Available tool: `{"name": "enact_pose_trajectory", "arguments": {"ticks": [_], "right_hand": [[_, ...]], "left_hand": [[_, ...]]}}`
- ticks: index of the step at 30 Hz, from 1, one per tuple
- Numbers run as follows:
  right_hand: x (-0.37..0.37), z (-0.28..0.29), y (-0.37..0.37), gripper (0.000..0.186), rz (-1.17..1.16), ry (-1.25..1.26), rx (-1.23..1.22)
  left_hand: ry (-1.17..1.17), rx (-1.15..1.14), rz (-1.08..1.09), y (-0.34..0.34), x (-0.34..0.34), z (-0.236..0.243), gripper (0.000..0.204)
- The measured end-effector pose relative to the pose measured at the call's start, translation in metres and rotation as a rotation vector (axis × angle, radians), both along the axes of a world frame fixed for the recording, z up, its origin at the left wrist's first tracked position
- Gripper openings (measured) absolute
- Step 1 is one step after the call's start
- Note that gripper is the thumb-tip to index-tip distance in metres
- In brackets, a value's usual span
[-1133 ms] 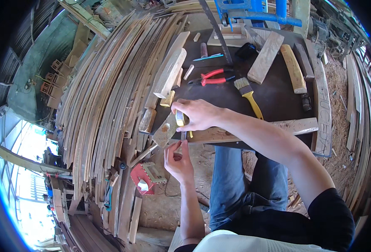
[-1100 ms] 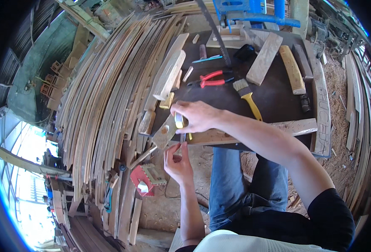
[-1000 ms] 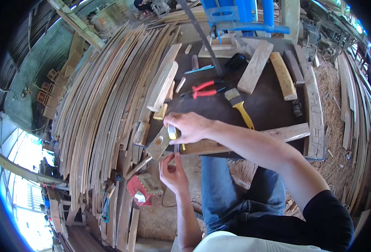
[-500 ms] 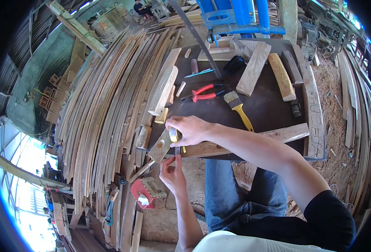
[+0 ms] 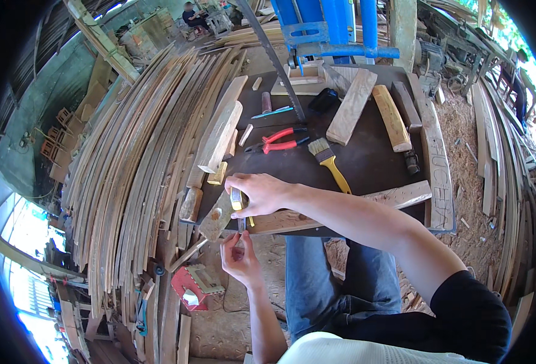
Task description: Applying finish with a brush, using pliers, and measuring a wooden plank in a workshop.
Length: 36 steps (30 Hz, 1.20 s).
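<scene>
My right hand [image 5: 260, 193] is closed around a small yellow and silver tape measure [image 5: 237, 199] at the front left edge of the dark worktable [image 5: 371, 164]. A thin strip runs down from it to my left hand [image 5: 240, 262], which pinches its lower end just below the table edge. A long pale plank [image 5: 365, 205] lies along the front edge under my right forearm. A short wood offcut [image 5: 217, 216] sits right beside the tape measure, at the table's corner.
Red pliers [image 5: 278, 139], a yellow-handled brush [image 5: 330, 161] and several wood blocks [image 5: 351, 107] lie on the table. A blue machine [image 5: 334, 30] with a saw blade stands behind. Curved wooden slats [image 5: 134, 170] are stacked at left. A red object [image 5: 189, 290] lies on the sawdust floor.
Both hands keep their hold at the table edge, the left staying just under the right. The view has shifted slightly; nothing on the table has moved.
</scene>
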State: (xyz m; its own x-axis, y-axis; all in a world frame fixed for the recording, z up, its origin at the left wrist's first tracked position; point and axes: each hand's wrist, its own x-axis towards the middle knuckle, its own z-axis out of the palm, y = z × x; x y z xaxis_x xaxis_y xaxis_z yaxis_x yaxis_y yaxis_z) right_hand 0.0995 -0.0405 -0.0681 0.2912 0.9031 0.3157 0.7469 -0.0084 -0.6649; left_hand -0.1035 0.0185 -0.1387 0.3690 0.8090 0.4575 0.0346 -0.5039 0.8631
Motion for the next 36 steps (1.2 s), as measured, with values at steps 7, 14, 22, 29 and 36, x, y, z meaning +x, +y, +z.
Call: {"name": "enact_pose_trajectory", "arguments": {"ticks": [7, 14, 22, 29, 36], "right_hand": [[-0.004, -0.001, 0.001, 0.072, -0.005, 0.104, 0.042], [-0.005, -0.004, 0.004, 0.079, 0.004, 0.055, 0.132], [-0.008, -0.001, 0.004, 0.067, -0.075, -0.143, 0.184], [-0.007, 0.002, 0.005, 0.078, -0.028, -0.149, 0.076], [-0.010, 0.001, 0.005, 0.066, -0.118, -0.182, 0.156]], "left_hand": [[0.047, -0.005, 0.052, -0.002, 0.000, 0.001, 0.016], [-0.025, -0.028, 0.035, -0.006, 0.003, -0.002, 0.016], [0.025, -0.034, 0.072, -0.006, 0.001, 0.002, 0.014], [0.071, 0.135, 0.066, 0.006, -0.005, 0.005, 0.015], [0.175, 0.003, -0.031, 0.034, -0.013, 0.002, 0.019]]}}
